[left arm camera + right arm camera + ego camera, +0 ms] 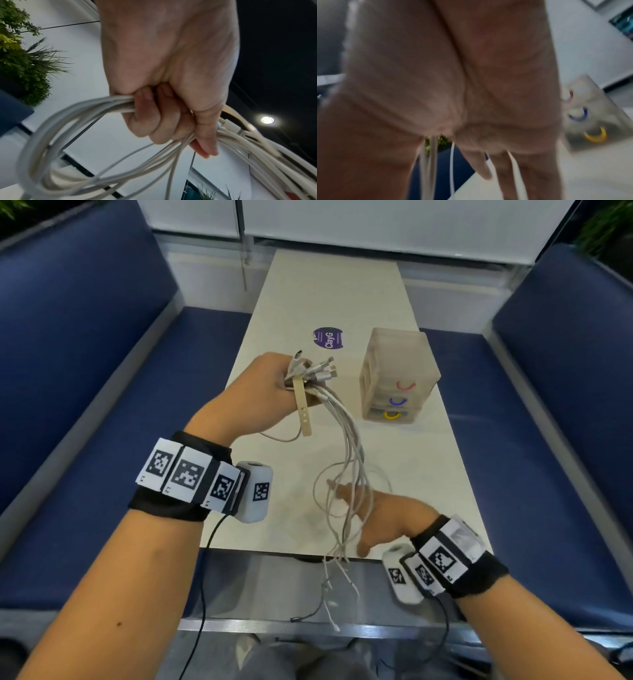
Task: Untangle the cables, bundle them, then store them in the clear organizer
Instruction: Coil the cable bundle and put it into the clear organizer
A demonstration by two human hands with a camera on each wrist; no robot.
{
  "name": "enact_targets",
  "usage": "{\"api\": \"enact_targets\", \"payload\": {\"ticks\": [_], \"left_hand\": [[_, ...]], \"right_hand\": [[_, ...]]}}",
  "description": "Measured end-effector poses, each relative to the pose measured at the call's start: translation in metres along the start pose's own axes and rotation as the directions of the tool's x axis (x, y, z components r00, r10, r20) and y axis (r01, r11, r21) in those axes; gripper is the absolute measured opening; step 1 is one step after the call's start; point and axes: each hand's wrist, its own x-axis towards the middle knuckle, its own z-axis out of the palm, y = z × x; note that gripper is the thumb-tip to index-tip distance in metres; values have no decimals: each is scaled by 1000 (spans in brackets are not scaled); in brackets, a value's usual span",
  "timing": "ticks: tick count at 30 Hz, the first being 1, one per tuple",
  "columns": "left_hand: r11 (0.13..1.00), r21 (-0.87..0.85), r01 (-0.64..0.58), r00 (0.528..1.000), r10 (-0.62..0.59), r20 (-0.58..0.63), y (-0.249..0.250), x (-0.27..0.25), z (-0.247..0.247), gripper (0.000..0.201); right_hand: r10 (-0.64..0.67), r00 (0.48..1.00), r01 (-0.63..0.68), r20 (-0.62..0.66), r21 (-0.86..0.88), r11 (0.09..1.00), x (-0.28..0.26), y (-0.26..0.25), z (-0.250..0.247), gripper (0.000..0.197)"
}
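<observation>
My left hand (274,386) is raised over the table and grips a bunch of white cables (346,436) just below their metal plugs (318,369); a beige strap (303,409) hangs from the same fist. In the left wrist view the curled fingers (154,121) clamp the cables (82,115). The strands droop toward me and trail past the table's near edge. My right hand (370,511) is lower, palm up with straight spread fingers, and the cables (426,169) run between those fingers (481,169). The clear organizer (397,374) with red, blue and yellow drawer handles stands at the right.
The narrow cream table (342,302) has a purple round sticker (328,338) beyond my left hand. Blue padded benches (85,405) flank it on both sides. A black wire (205,577) from the left wristband hangs down at the near edge.
</observation>
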Motion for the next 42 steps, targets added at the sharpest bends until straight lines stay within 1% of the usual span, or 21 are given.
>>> {"api": "enact_targets", "payload": {"ticks": [1, 3, 5, 6, 7, 8, 9, 10, 12, 16, 19, 22, 24, 25, 27, 29, 31, 33, 38, 40, 42], "left_hand": [[1000, -4, 5, 1000, -5, 8, -2, -1, 2, 25], [1000, 5, 14, 999, -14, 33, -4, -2, 4, 21], [1000, 20, 21, 997, -22, 75, -5, -4, 6, 17], [999, 22, 25, 995, -27, 95, -6, -4, 7, 16], [999, 19, 32, 993, -34, 112, -6, -4, 9, 16], [999, 16, 36, 992, -37, 125, -6, -4, 11, 17], [999, 21, 36, 991, -39, 130, -6, -4, 14, 18], [999, 28, 30, 991, -33, 128, -6, -3, 16, 19], [1000, 23, 14, 992, -17, 127, -5, 0, 20, 15], [998, 35, 49, 984, -55, 170, -3, 2, 16, 28], [995, -67, 76, 981, -63, 182, 2, -5, 4, 26], [971, -236, 47, 996, -27, 85, 14, -9, -13, 27], [907, -421, 18, 998, -41, -46, 24, -5, -25, 12], [858, -514, 12, 993, -69, -91, 30, -2, -31, 7], [786, -617, 20, 986, -117, -118, 40, 4, -36, 19], [764, -645, 11, 994, -81, -79, 50, 7, -32, 27], [784, -621, -20, 999, -2, -34, 58, 7, -22, 31], [819, -572, -38, 999, 52, 8, 64, 6, -9, 32], [837, -547, 17, 985, 81, 153, 69, -3, 14, 34], [842, -537, 48, 975, 77, 208, 71, -7, 19, 35], [838, -540, 71, 964, 82, 254, 73, -11, 18, 36]], "right_hand": [[64, 998, -65, -16, -73, 995, -3, 3, -9, 123], [88, 990, -106, -111, -175, 979, -16, 2, -31, 98], [58, 936, -107, -347, -124, 986, -30, -1, -53, 76], [49, 854, -54, -517, 5, 999, -32, 0, -61, 64], [79, 727, 82, -682, 200, 976, -31, -2, -65, 49], [131, 639, 273, -758, 383, 882, -32, -9, -67, 31], [164, 650, 419, -742, 530, 737, -33, -24, -67, 30], [156, 726, 477, -669, 655, 587, -32, -39, -63, 51], [66, 841, 465, -536, 781, 416, -31, -66, -51, 78], [72, 790, 549, -609, 754, 361, -17, -88, -16, 55], [51, 801, 565, -596, 782, 263, -5, -78, 10, 53], [-64, 887, 454, -457, 837, 305, 1, -59, 42, 54], [-159, 934, 357, -320, 854, 379, 2, -43, 66, 54], [-200, 948, 312, -247, 845, 435, 2, -37, 77, 54], [-255, 960, 239, -118, 818, 523, 1, -27, 94, 53], [-279, 958, 206, -58, 819, 536, 1, -23, 99, 52], [-340, 938, 268, -67, 764, 588, 3, -22, 94, 44], [-343, 934, 326, -103, 641, 695, 5, -21, 84, 21], [-365, 919, 395, -149, 336, 855, 16, 4, 56, 93], [-356, 923, 382, -146, 224, 897, 20, 15, 49, 97], [-374, 910, 389, -179, 51, 920, 21, 24, 46, 86]]}}
